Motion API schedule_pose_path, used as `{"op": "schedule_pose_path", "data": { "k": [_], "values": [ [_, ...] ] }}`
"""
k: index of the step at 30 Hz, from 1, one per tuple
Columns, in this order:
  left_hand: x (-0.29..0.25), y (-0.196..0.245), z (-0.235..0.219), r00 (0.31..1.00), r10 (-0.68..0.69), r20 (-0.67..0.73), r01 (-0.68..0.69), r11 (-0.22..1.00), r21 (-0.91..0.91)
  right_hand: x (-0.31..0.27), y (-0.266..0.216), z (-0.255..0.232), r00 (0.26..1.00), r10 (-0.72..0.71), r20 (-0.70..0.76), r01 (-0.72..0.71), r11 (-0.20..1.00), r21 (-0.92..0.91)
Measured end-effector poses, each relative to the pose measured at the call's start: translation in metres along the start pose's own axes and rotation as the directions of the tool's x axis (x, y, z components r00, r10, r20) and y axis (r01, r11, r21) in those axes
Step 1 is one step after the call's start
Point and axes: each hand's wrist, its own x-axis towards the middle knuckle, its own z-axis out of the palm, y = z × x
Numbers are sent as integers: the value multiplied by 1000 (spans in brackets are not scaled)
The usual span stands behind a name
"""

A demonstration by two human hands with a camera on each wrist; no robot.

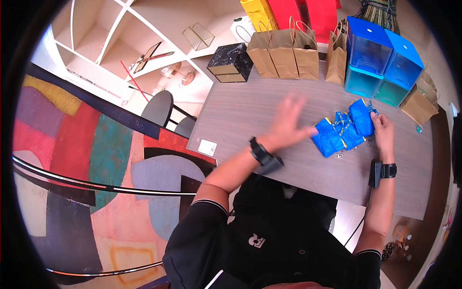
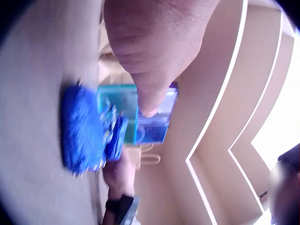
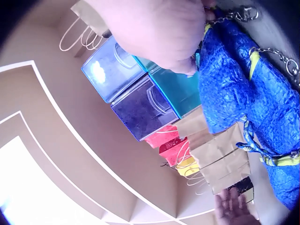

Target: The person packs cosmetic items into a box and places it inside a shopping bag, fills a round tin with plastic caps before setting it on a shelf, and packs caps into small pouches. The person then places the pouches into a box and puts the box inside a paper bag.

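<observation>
Small blue woven pouches with yellow trim, patterned straps and metal chains lie together on the table's right half. The left pouch (image 1: 328, 138) is nearest my left hand (image 1: 288, 124), which is blurred, its fingers spread in the air over the table and holding nothing. My right hand (image 1: 384, 136) pinches the outer edge of the right pouch (image 1: 362, 118), near its strap. In the right wrist view, the curled fingers of that hand meet a blue pouch (image 3: 225, 89) by its chain (image 3: 286, 61); the fingertips are partly hidden.
Along the back of the table (image 1: 269, 101) stand a black marbled box (image 1: 231, 60), brown paper bags (image 1: 284, 55) and stacked blue and teal clear bins (image 1: 368, 45). Another paper bag (image 1: 418, 106) is at the right edge. A white label (image 1: 207, 147) is at the left corner.
</observation>
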Motion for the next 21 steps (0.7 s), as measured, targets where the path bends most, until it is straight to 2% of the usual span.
{"op": "schedule_pose_path", "data": {
  "k": [3,5,7,9,11,13,16,19,21],
  "values": [
    [34,-61,-63,962,-4,-271,51,985,167,-3,-10,-2,999,16,-28,-15,1000,23],
    [55,-106,-99,919,-75,-386,200,934,295,-1,-8,-3,998,29,-60,-27,999,28],
    [73,-141,-125,860,-271,-432,438,826,354,4,4,-6,994,79,-80,-77,997,30],
    [87,-176,-140,801,-458,-385,593,694,408,5,5,-10,991,78,-104,-77,997,17],
    [98,-194,-148,723,-618,-308,684,575,449,3,1,-14,988,79,-132,-80,997,0],
    [108,-203,-154,604,-774,-190,757,482,442,-1,-13,-16,980,92,-178,-91,996,13],
    [113,-269,-151,564,-820,-96,760,469,451,-1,-14,-16,975,76,-207,-72,997,30],
    [119,-277,-152,552,-834,-14,749,489,446,-1,-12,-15,980,63,-188,-49,996,79],
    [116,-257,-154,558,-828,-46,759,488,432,2,-5,-13,986,61,-158,-42,992,119]
  ]
}}
